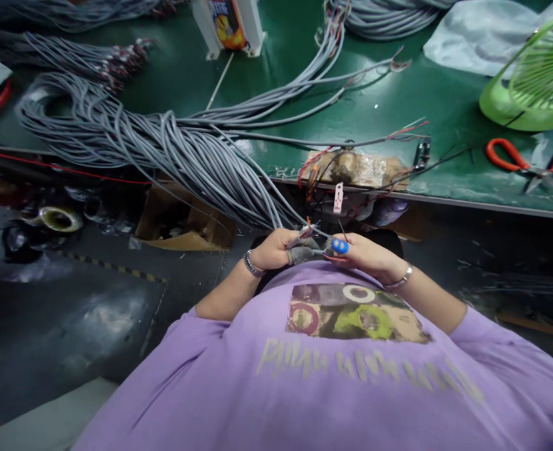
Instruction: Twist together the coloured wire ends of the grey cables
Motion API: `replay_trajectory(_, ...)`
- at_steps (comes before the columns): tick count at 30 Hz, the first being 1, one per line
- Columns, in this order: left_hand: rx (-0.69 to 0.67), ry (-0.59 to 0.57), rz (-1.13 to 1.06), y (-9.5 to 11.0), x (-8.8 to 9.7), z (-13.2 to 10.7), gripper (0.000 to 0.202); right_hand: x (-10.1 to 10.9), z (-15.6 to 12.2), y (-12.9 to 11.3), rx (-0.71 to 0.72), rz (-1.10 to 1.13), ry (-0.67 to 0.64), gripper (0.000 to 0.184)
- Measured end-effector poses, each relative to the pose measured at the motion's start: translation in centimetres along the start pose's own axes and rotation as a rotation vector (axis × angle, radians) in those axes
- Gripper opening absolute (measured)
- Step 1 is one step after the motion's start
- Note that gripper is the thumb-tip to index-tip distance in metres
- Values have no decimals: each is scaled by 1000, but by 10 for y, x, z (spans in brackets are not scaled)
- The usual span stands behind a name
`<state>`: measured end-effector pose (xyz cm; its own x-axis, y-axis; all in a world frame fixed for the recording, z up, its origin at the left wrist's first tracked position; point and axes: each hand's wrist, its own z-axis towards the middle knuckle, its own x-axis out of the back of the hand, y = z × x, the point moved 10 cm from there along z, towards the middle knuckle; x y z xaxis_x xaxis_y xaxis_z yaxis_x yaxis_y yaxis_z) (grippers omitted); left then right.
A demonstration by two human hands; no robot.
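Note:
Close to my body, just off the bench edge, my left hand (280, 247) is closed on the end of a grey cable, its fingertips covered in dark tape or finger cots. Stripped coloured wire ends (308, 227) poke up by its thumb. My right hand (363, 255) pinches the same cable a little to the right, near a thin red wire. A blue piece with holes (340, 246) sits at its thumb; whether it is worn or held I cannot tell. From the left hand a thick bundle of grey cables (201, 163) runs up onto the bench.
The green bench (426, 94) carries red-handled pliers (530, 164), a green fan (525, 88), a white plastic bag (478, 37) and a taped cardboard block (358, 169) at its edge. More cable bundles (116, 62) lie at the back left. Below stands a cardboard box (182, 216).

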<state>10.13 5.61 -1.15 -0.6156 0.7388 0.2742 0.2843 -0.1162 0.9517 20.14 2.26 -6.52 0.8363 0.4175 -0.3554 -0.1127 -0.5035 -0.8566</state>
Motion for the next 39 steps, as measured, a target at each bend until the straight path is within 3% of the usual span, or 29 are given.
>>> replay_trajectory(3, -16, 13, 28, 6, -2, 3, 39, -7, 11, -7, 3, 39, 23, 53)
replay_trajectory(6, -11, 48, -17, 6, 0, 3, 38, 0, 20, -11, 71, 119, 117, 46)
replay_trajectory(12, 61, 73, -225, -13, 4, -5, 39, 53, 18, -2, 152, 244, 444, 50)
replay_trajectory(15, 84, 140, -351, -21, 6, -6, 40, 79, 14, -1, 202, 378, 544, 54)
replay_trajectory(18, 79, 236, -368, -22, 10, -1, 40, 81, 19, -2, 166, 447, 489, 56)
replay_trajectory(22, 58, 365, -338, -14, 15, 13, 43, 61, 36, -14, 91, 461, 271, 59)
replay_trajectory(25, 52, 423, -355, -7, 17, 23, 49, 51, 46, -28, 129, 386, 167, 57)
replay_trajectory(32, 67, 473, -343, -8, 18, 37, 48, 74, 47, -41, 399, 340, 461, 62)
replay_trajectory(37, 97, 485, -324, -18, 16, 38, 45, 54, 67, -30, 244, 493, 285, 60)
replay_trajectory(39, 99, 486, -314, -21, 16, 37, 44, 52, 70, -29, 227, 566, 272, 60)
